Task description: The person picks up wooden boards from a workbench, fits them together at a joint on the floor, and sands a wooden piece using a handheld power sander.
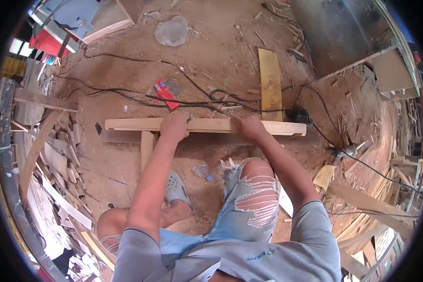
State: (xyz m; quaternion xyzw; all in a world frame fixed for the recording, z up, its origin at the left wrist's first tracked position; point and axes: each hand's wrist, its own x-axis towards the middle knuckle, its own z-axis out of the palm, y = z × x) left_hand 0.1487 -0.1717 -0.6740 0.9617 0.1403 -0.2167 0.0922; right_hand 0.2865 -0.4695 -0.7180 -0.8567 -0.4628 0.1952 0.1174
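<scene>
A long pale wooden beam lies crosswise in front of my knees. My left hand is closed over it left of the middle, with a small dark metallic bit showing by the fingers. Right of the middle, my right hand grips the same beam, its fingertips hidden behind the far edge. Under the beam runs a darker board. A short upright-looking piece of wood meets the beam from below, near my left wrist.
Black cables snake over the sawdust-covered ground beyond the beam, beside a red packet. A yellowish plank lies farther off. A power tool rests at right. Wood scraps pile up at left. A plastic bottle lies between my legs.
</scene>
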